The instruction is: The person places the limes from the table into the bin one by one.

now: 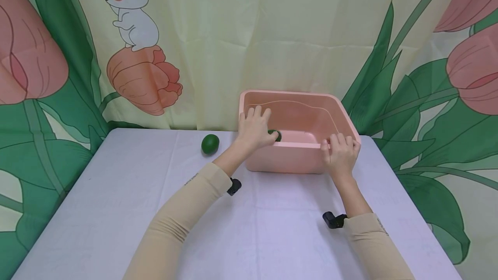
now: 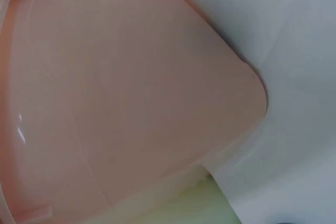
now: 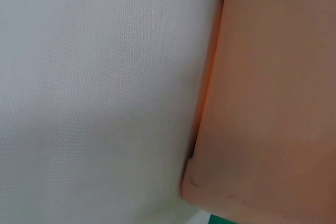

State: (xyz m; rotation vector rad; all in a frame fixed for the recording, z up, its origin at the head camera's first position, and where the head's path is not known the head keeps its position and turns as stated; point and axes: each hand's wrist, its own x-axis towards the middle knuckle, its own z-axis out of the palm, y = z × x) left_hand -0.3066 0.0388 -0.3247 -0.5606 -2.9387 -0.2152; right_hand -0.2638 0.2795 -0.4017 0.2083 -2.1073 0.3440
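A pink plastic bin stands on the white-covered table near the back wall. My left hand is over its near left corner, fingers spread forward and thumb out to the right. Beside that thumb, partly hidden by it, a dark green, smooth, rounded fruit shows inside the bin. My right hand grips the near right corner, its fingers hooked over the rim and the thumb at the front wall. The left wrist view shows the bin's wall close up; another bin wall fills the right wrist view's right side.
A second dark green oval fruit lies on the table, left of the bin. Behind the table hangs a curtain printed with tulips and a rabbit, close to the bin's back. A small black wrist camera sits at the right cuff.
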